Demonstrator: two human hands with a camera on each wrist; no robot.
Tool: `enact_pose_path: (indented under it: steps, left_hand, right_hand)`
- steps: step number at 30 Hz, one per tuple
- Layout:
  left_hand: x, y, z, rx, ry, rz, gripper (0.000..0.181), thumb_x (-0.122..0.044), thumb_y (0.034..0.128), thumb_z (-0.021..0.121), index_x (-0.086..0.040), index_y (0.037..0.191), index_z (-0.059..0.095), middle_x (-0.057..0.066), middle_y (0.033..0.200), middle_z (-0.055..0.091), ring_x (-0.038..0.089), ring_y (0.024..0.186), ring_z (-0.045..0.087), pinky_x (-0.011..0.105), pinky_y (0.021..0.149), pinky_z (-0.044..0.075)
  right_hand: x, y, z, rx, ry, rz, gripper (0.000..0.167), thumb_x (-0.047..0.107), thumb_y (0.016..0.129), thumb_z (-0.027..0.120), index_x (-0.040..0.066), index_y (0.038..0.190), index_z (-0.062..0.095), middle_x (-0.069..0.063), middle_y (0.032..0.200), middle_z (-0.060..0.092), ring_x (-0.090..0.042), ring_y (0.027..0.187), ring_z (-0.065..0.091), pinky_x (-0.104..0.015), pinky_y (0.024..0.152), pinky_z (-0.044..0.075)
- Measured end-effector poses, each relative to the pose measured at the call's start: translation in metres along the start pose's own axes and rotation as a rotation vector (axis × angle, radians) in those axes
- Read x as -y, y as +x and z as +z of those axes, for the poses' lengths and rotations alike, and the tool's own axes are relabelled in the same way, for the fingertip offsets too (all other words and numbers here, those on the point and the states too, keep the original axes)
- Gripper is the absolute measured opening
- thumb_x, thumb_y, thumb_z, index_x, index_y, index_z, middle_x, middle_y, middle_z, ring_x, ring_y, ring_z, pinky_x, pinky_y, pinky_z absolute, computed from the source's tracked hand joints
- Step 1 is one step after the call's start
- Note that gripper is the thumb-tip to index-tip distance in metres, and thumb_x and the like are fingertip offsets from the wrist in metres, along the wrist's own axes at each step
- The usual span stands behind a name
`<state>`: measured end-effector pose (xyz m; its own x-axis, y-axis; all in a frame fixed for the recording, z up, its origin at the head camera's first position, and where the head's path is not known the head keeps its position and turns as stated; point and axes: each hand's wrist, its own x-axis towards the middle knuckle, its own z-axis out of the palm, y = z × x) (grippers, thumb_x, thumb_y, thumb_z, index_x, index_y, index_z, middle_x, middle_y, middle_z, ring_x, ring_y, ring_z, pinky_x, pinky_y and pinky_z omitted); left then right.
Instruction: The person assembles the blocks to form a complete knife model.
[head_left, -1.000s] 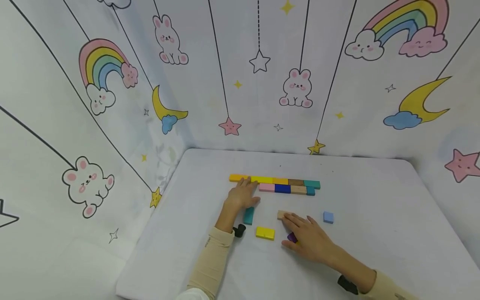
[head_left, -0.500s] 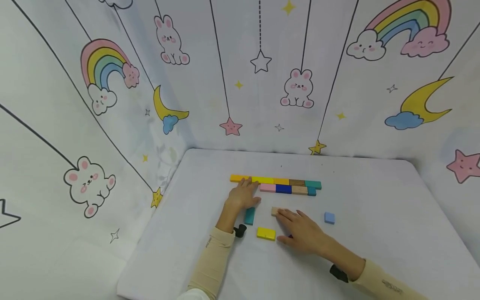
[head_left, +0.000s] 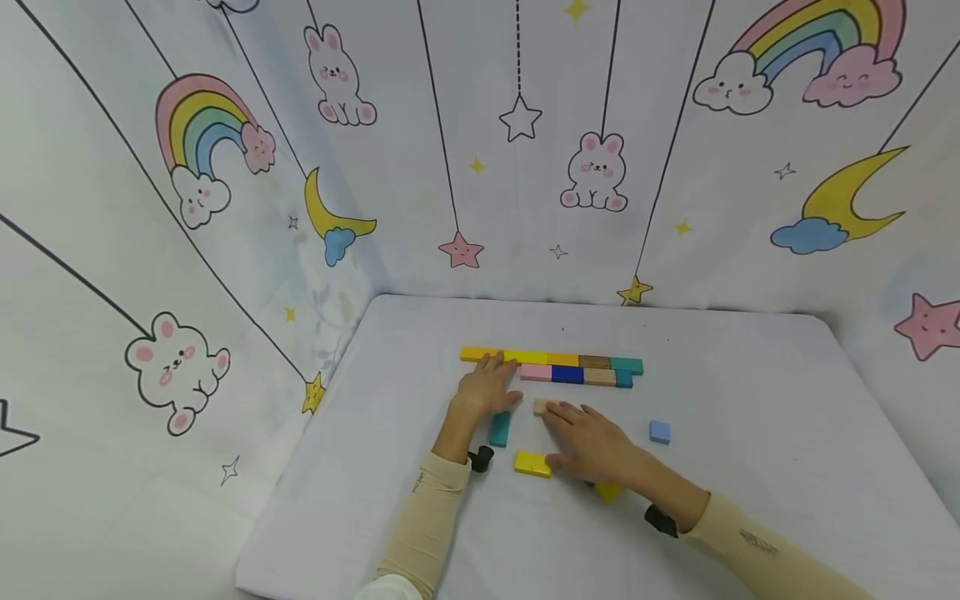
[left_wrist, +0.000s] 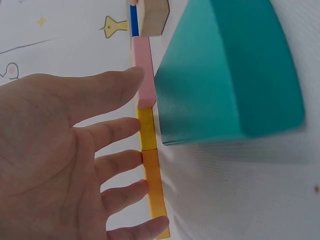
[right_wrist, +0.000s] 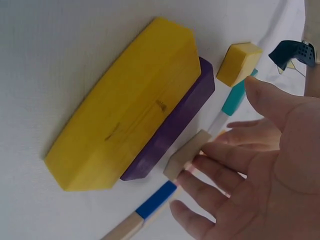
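Note:
My left hand (head_left: pixel 483 392) lies with straight fingers against the left part of the back row, touching the orange block (left_wrist: pixel 156 200) and the yellow block (left_wrist: pixel 147 127). Its thumb points at the pink block (left_wrist: pixel 144 70), which heads the shorter front row. Under my right hand (head_left: pixel 596 442), the straight fingertips touch a pale wooden block (right_wrist: pixel 186 155) short of that row. A teal block (head_left: pixel 499 430) lies near my left wrist. Beside the right thumb is a yellow block (head_left: pixel 532 464). Beneath the right palm lie a larger yellow block (right_wrist: pixel 125 105) and a purple block (right_wrist: pixel 172 122), side by side.
The back row continues right with an amber block (head_left: pixel 562 360), a brown block (head_left: pixel 594 362) and a teal-green block (head_left: pixel 626 365). Dark blue (head_left: pixel 567 374), wooden (head_left: pixel 599 377) and small teal pieces follow the pink one. A light blue block (head_left: pixel 659 432) lies alone at right.
My right hand has slid the pale wooden block leftward and away from me, toward the front row. More of the larger yellow block now shows behind it. The left hand stays in place.

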<state>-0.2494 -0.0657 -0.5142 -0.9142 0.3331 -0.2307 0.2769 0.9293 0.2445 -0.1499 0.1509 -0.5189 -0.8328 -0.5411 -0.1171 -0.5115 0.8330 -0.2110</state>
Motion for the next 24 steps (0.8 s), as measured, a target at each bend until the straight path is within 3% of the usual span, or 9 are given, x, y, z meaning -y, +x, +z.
enact_pose_path:
  steps: [11, 24]
  left_hand:
    - [-0.001, 0.0, 0.0, 0.008, 0.008, -0.01, 0.068, -0.048, 0.1036, 0.061, -0.023, 0.163, 0.04, 0.008, 0.173, 0.024, 0.032, 0.159, 0.02, 0.06, 0.117, 0.039]
    - [-0.004, 0.0, 0.0, 0.004, 0.026, -0.01, 0.068, -0.048, 0.103, 0.063, -0.022, 0.162, 0.041, 0.009, 0.172, 0.025, 0.033, 0.159, 0.022, 0.059, 0.116, 0.041]
  right_hand:
    - [-0.003, 0.017, -0.007, 0.027, -0.028, 0.013, 0.078, 0.053, 0.095, 0.072, 0.01, 0.156, 0.049, -0.011, 0.161, 0.046, -0.034, 0.151, 0.039, -0.066, 0.121, 0.028]
    - [-0.005, 0.034, -0.011, 0.051, 0.031, 0.043, 0.081, 0.049, 0.095, 0.074, 0.007, 0.158, 0.044, -0.013, 0.164, 0.041, -0.033, 0.153, 0.036, -0.066, 0.122, 0.023]
